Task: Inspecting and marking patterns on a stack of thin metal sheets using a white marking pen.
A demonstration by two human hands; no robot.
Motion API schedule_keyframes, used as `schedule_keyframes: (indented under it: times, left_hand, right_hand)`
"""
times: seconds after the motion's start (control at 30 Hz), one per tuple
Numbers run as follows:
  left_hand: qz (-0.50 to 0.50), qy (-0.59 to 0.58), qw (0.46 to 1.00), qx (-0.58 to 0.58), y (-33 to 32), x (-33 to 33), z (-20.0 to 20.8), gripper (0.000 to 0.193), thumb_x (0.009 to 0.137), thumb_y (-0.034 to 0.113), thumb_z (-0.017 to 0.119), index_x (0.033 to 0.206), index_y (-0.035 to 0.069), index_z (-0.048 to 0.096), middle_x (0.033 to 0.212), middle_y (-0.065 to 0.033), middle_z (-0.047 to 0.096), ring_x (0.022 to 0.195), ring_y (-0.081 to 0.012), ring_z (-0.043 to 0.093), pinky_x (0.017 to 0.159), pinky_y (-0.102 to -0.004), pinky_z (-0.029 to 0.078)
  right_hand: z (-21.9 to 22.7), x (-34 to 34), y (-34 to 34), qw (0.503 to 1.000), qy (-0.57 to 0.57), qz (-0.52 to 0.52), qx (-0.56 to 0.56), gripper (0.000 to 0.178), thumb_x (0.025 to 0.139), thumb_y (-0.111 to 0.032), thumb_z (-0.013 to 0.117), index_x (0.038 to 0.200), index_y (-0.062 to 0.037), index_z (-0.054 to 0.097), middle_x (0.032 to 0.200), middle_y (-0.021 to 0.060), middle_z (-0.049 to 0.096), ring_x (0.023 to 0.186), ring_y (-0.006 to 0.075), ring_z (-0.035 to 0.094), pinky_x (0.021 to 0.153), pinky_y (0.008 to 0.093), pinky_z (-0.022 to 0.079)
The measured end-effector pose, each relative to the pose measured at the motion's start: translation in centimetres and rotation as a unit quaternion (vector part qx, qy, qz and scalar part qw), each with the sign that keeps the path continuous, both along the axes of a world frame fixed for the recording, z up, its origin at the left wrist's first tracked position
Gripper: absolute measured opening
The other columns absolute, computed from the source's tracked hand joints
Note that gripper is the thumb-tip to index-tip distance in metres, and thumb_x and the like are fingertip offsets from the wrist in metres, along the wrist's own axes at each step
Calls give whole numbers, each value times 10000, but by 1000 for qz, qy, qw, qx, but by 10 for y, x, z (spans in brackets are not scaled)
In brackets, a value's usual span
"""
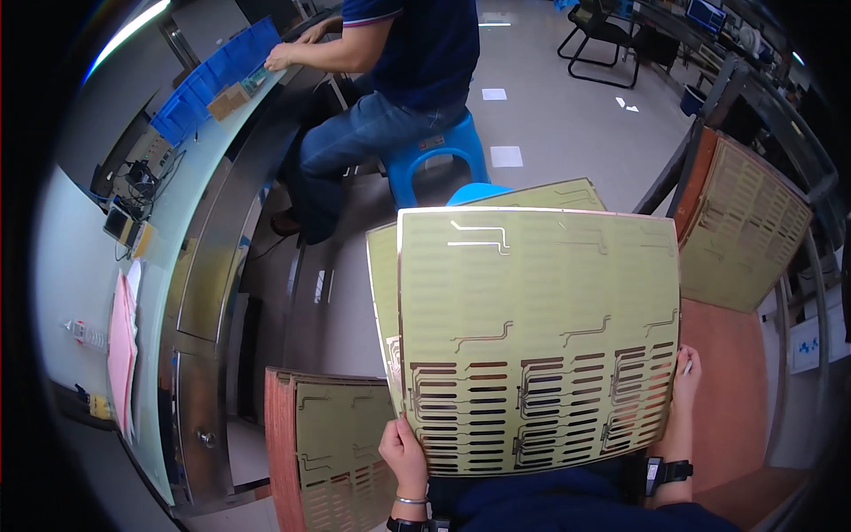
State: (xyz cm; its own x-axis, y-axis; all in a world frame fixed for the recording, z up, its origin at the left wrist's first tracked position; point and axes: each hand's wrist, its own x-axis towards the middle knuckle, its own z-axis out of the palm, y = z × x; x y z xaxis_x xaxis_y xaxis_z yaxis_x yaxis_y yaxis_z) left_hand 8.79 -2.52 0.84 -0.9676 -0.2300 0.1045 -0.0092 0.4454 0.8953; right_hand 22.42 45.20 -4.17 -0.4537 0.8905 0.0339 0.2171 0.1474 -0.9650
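A large pale-green circuit board panel (pixel 536 293) with copper-coloured traces and rows of dark bars is held up in front of me, tilted. My left hand (pixel 404 457) is closed on its lower left edge. At its right edge, my right hand (pixel 684 386) grips the panel, and a small pale tip I cannot make out shows by those fingers. Behind it, turned slightly, is a second similar panel (pixel 381 284), showing along the left and top; what supports it is hidden. Both hands' fingertips are partly hidden.
A thick stack of panels (pixel 341 426) stands at lower left. More panels (pixel 745 222) lean on a rack at right, above a reddish-brown board (pixel 731 381). A person on a blue stool (pixel 434 155) works at the glass-topped bench (pixel 191 213), beside blue bins (pixel 217 75).
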Motion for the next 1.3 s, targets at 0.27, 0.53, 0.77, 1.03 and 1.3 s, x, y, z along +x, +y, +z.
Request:
schedule_keyframes:
  times: [0.27,0.53,0.77,1.03,1.3]
  left_hand:
    - [-5,-27,999,-42,0,-1,-17,286,982,141,514,752,-30,498,608,-94,430,555,-164,378,525,-325,364]
    - [-9,-9,998,-68,5,-2,-26,212,961,132,526,814,-7,591,683,-149,553,589,-308,535,572,-389,440]
    - [-23,-40,994,-100,7,-7,-21,177,942,145,544,839,18,613,752,-159,612,677,-351,603,594,-415,466]
    - [-26,-25,994,-102,4,-11,-25,128,929,132,548,859,34,593,754,-153,604,655,-367,593,564,-420,461]
    - [-21,-24,994,-108,4,-16,-26,193,927,121,559,753,41,535,636,-127,541,559,-340,550,509,-420,411]
  right_hand:
    - [13,-16,-14,982,-96,-34,162,220,998,-137,497,1175,-25,564,991,75,593,924,164,571,826,304,469]
    - [66,-136,-134,868,-80,284,399,381,857,13,586,1231,-57,564,1344,195,535,1261,369,489,1050,447,399]
    - [52,-247,-249,761,-110,417,484,450,869,-149,624,1299,-83,512,1403,201,462,1264,355,475,1043,443,401]
    - [61,-210,-303,615,74,762,190,437,761,-115,708,1184,-55,616,973,120,657,903,282,618,787,402,510]
    - [65,-230,-270,728,52,622,283,252,728,15,675,974,-40,666,904,101,666,804,264,634,737,354,527]
